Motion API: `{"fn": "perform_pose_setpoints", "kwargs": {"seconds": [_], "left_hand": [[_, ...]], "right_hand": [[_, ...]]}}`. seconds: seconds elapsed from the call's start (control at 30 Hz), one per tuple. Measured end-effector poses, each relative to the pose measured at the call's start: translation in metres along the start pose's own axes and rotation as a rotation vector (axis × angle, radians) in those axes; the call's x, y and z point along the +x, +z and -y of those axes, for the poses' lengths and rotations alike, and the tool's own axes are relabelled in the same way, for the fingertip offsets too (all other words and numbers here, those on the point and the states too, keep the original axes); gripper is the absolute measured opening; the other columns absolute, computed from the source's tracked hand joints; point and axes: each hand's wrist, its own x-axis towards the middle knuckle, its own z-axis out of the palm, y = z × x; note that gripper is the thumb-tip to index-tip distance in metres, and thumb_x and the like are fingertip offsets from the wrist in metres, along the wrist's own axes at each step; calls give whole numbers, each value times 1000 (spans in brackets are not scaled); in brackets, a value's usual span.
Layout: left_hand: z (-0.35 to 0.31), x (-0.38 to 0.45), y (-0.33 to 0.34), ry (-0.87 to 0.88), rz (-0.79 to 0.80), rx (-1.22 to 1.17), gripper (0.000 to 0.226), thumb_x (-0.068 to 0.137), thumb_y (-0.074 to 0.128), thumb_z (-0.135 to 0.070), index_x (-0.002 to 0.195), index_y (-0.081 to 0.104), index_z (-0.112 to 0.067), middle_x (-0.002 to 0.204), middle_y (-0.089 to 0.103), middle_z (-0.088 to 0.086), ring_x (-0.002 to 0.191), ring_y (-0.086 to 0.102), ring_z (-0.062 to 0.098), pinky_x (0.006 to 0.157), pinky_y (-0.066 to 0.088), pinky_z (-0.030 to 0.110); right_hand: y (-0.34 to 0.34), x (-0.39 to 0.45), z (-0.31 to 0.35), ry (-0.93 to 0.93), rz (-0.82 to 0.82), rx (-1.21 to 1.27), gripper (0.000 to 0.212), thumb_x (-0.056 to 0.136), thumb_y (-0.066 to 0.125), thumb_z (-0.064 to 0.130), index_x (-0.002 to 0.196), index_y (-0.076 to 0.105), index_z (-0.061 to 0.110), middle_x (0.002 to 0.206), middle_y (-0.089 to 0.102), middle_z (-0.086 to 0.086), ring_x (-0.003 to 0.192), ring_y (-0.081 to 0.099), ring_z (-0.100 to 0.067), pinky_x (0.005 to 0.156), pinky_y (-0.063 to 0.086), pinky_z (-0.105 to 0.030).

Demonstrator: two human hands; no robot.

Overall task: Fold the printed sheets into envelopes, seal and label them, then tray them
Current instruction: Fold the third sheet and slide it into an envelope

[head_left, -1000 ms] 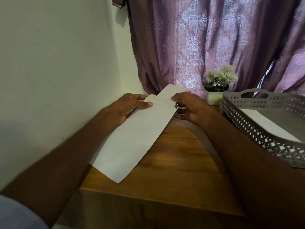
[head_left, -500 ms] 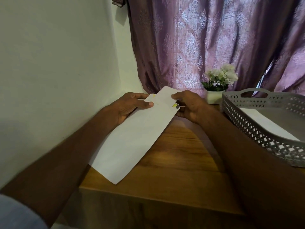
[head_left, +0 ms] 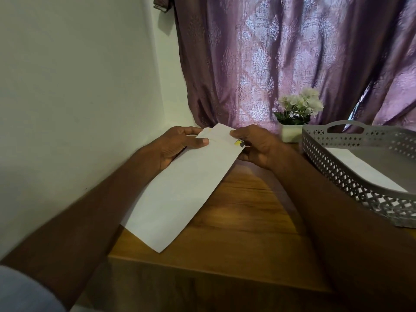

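Holding the long white envelope point(head_left: 186, 183) at its far end, the person works over the near-left corner of the wooden table point(head_left: 243, 224), the only view being the head camera; the left hand point(head_left: 177, 145) grips the left edge, thumb flat on top and fingers curled under, which seems meant to steady the mouth; the right hand point(head_left: 254, 145) pinches the right edge just beside a small yellow and dark mark point(head_left: 239, 143), thumb on top, likely guiding a folded sheet point(head_left: 221, 131) whose pale end sticks out past the opening; how deep the sheet sits cannot be told; the envelope slants from the hands down toward the table's near edge, its lower corner looking to rest on the wood, so the table may bear its weight while both hands work the top; the grey perforated tray point(head_left: 337, 167) stands to the right, well apart from the hands, with one white envelope point(head_left: 362, 170) lying inside, so traying looks begun; a small pot of white flowers point(head_left: 297, 113) stands behind it by the purple curtain point(head_left: 281, 52); sealing and labelling appear still to come.
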Motion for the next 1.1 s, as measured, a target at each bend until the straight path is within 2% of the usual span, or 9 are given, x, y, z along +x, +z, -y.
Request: {"fn": "perform_pose_setpoints", "kwargs": {"seconds": [0.13,0.2,0.37,0.5,0.7,0.77,0.9,1.0,1.1], "left_hand": [[0,-1,0,3,12,-31,37,88,76,-7,125,71,-7,113,77,16,91,76,26,82,62,35],[1,0,-1,0,16,-30,38,88,77,-9,125,71,-7,114,77,16,95,76,28,85,62,37],[2,4,-1,-4,2,14,42,84,82,-15,125,72,-10,116,77,15,110,72,36,100,57,46],[2,4,0,-1,6,30,41,84,81,-14,124,72,-10,116,77,13,105,73,33,95,58,41],[2,3,0,-8,30,3,42,85,80,-12,126,71,-8,117,77,14,102,74,30,93,58,40],[1,3,0,-11,28,12,41,85,80,-12,125,72,-9,116,77,14,101,74,30,91,59,39],[1,2,2,-11,34,17,39,87,79,-10,125,72,-9,114,77,14,95,75,26,82,61,34],[1,1,3,-19,31,12,38,88,78,-10,125,71,-8,114,77,14,93,76,24,81,62,33],[2,2,2,-24,27,6,34,92,75,-12,125,71,-7,116,77,14,96,75,25,87,61,35]], "right_hand": [[1,-1,0,21,55,-17,29,90,71,14,117,65,6,91,64,-8,81,66,-19,58,59,-30],[1,-1,-1,12,28,0,28,90,72,16,115,66,6,90,64,-7,77,66,-18,58,59,-30],[1,0,1,12,22,26,26,85,73,-2,110,68,3,93,66,-14,77,66,-22,60,61,-34],[3,-1,4,10,78,36,28,86,66,-13,101,64,9,93,69,-13,81,67,-25,73,60,-39],[3,0,0,38,5,-44,24,87,74,14,109,69,7,109,60,-16,89,63,-25,59,59,-33],[3,0,0,19,-6,-22,14,88,71,4,101,70,8,106,66,-16,89,64,-25,63,59,-34],[3,-5,4,40,81,-8,23,89,64,-10,98,66,12,92,70,-10,79,67,-22,68,58,-34],[2,-7,4,86,110,-54,26,89,66,-3,106,67,16,99,70,-8,83,68,-20,58,57,-27],[2,-6,2,95,75,-55,28,89,70,8,117,67,15,105,68,-8,83,68,-19,53,58,-28]]}}
